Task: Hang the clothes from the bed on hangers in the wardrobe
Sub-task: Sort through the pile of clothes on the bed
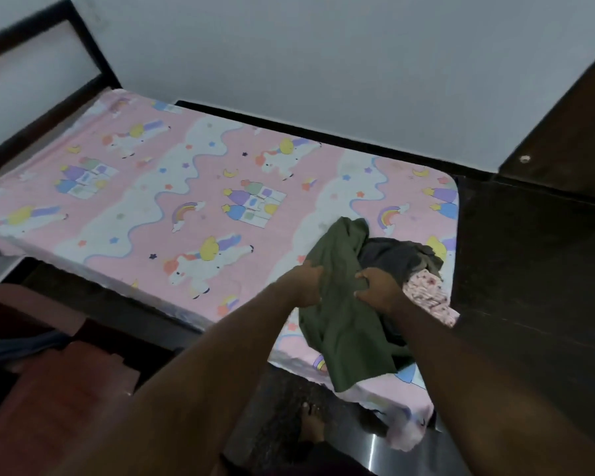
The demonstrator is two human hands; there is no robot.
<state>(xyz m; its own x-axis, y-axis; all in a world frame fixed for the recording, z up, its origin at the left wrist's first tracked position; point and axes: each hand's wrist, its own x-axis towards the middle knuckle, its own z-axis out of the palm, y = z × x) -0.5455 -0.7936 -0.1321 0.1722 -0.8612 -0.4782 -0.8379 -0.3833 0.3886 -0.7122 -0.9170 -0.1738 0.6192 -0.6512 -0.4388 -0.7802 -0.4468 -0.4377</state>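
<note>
An olive green garment (344,324) lies at the near right corner of the bed (145,201), partly hanging over its edge. My left hand (304,285) grips its left side and my right hand (378,286) grips its middle, fingers curled into the cloth. Behind it sits a small pile: a dark grey garment (392,257) and a pink floral garment (426,297). No hanger or open wardrobe interior shows in this view.
The bed has a pink unicorn-print sheet and a dark frame with a headboard (45,60) at the far left. Dark wooden furniture (536,269) stands to the right of the bed. A reddish-brown object (59,389) is at the lower left. My foot (311,424) stands on the floor.
</note>
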